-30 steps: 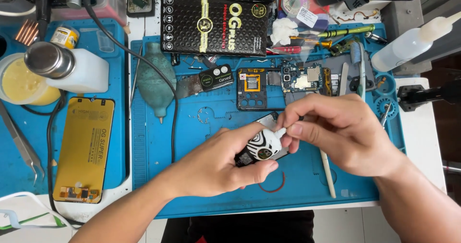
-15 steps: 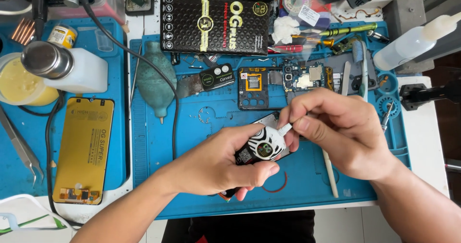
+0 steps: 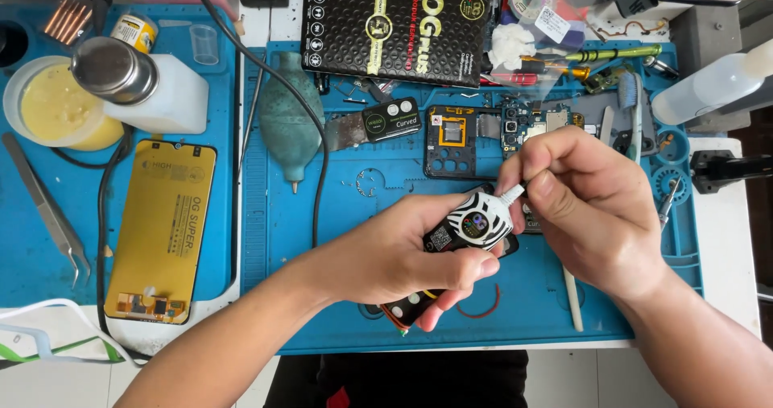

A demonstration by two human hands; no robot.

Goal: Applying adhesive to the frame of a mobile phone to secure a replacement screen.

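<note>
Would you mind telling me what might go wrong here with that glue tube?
The right hand pinches the white nozzle of the striped tube that the left hand squeezes; glue might smear fingers. Drips could reach the circuit board on the blue mat just beyond.

Zebra-striped glue tube [image 3: 475,224] — tilted, white-nozzled

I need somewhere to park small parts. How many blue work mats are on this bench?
2. A smaller blue mat lies at the left under the yellow screen panel; a larger blue mat lies in the middle, under both hands. Clutter may hide others.
</note>
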